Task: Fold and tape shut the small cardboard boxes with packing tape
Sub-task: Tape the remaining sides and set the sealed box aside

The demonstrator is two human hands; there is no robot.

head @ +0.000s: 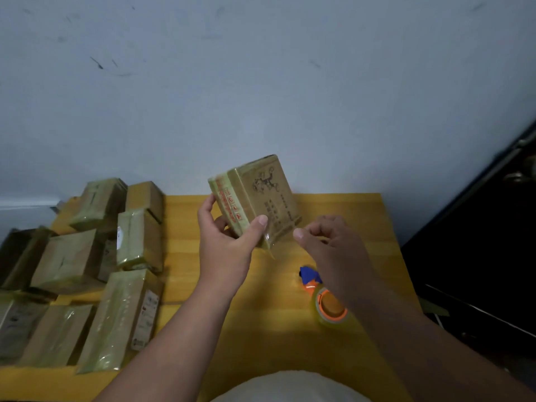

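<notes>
The left hand (229,245) grips a small tape-wrapped brown cardboard box (255,198) lifted above the yellow table (362,216), while the right hand (327,245) seems to pinch a loose tape end at its near corner, so pressing it flat likely comes next.

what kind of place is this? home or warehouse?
Likely a small home or office packing spot, not a warehouse: one yellow table against a scuffed wall, taped boxes piled at left, tape dispenser.
</notes>
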